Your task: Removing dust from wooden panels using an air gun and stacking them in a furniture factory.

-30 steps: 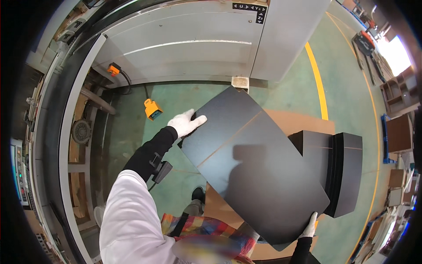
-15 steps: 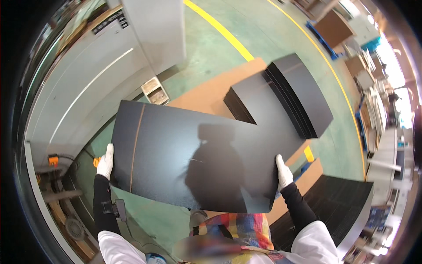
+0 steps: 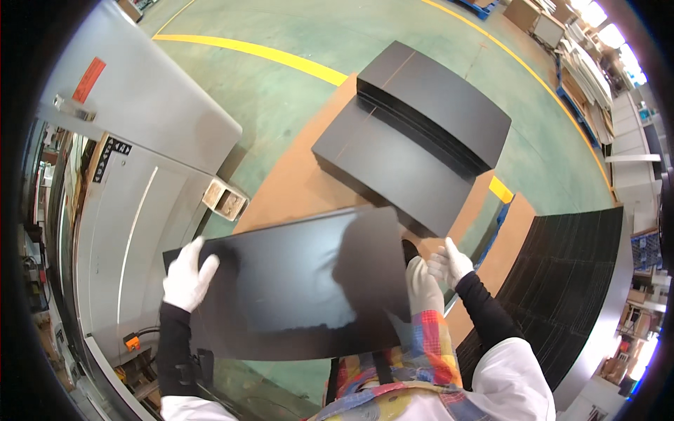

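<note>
I hold a large, thin black panel (image 3: 295,288) flat in front of my chest. My left hand (image 3: 186,277), in a white glove, grips its left edge. At the panel's right edge my right hand (image 3: 437,275), also gloved, is closed on it. Just beyond the panel, two stacks of similar black panels (image 3: 414,140) lie on a brown board (image 3: 295,189) on the floor, one stack higher than the other.
A grey metal machine cabinet (image 3: 140,126) stands to my left, with a small orange part (image 3: 130,342) low beside it. Another wide stack of black panels (image 3: 572,281) is at my right. A yellow line (image 3: 267,52) crosses the green floor; shelves stand far right.
The view has swung, so the machine now sits further left and the floor stacks lie straight ahead. The panel is lower and closer to my body, both hands still on its edges.
</note>
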Demonstrator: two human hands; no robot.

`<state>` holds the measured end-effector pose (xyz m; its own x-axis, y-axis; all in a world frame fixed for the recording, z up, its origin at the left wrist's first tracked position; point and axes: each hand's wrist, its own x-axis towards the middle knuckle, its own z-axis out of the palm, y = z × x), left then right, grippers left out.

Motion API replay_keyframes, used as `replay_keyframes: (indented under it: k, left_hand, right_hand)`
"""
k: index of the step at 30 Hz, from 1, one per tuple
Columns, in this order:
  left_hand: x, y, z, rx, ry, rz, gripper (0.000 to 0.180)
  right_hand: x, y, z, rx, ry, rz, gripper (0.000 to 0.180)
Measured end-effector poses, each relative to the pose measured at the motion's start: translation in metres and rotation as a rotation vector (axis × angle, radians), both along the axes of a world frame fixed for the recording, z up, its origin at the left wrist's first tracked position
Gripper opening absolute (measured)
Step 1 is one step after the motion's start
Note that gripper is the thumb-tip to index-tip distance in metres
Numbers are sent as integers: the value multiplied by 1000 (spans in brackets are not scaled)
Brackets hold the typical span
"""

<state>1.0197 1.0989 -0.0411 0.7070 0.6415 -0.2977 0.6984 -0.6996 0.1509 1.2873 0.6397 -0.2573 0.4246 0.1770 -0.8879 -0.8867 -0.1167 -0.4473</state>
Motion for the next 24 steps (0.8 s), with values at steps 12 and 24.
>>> replay_keyframes:
  k: [12, 24]
  left_hand:
    - [463, -54, -23, -292, 20, -210, 57]
    - [617, 8, -363, -427, -731, 657, 82]
  right_hand:
    - [386, -111, -153, -587, -273, -102, 58]
    - [388, -78, -127, -780, -425, -19, 93]
